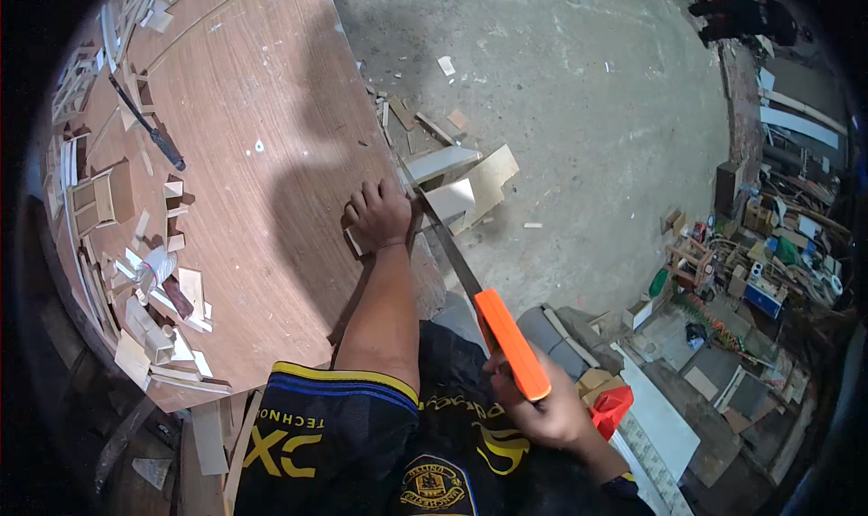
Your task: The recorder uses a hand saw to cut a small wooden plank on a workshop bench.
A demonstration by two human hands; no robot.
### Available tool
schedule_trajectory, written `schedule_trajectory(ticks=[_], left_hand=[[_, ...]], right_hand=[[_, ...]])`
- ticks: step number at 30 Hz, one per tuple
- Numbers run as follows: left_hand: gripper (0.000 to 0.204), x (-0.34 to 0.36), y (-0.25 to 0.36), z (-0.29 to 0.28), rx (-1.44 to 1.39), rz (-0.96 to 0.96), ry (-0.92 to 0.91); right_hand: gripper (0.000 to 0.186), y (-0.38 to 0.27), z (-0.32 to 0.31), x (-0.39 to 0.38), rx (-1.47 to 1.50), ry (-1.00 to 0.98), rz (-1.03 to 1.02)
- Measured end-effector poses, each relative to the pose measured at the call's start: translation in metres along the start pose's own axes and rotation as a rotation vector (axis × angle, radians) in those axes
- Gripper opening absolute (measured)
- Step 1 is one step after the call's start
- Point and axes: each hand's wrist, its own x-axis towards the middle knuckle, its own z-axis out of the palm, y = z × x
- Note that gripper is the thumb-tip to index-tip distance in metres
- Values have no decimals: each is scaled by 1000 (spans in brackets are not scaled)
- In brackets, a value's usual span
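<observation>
A handsaw with an orange handle is in my right hand, whose fingers are closed round the grip. Its thin blade slants up and left, crossing a pale piece of wood just beyond the table's edge. My left hand presses that wood down on the tabletop, fingers curled over it, close to the blade. One end of the wood shows beside my left wrist; the other sticks out over the floor. How deep the blade sits in the wood cannot be made out.
The brown wooden table bears a black rod-like tool and several wood offcuts along its left side. Scrap boards lie on the concrete floor. Cluttered tools and boxes stand right, a red bag nearer.
</observation>
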Motion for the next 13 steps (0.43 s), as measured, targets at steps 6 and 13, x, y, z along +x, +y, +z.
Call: schedule_trajectory(ticks=[6, 13], left_hand=[[8, 3, 0, -2, -5, 77, -33], [20, -7, -3, 22, 35, 25, -71]], right_hand=[[18, 14, 9, 53, 57, 93, 42], [19, 45, 17, 51, 48, 56, -68]])
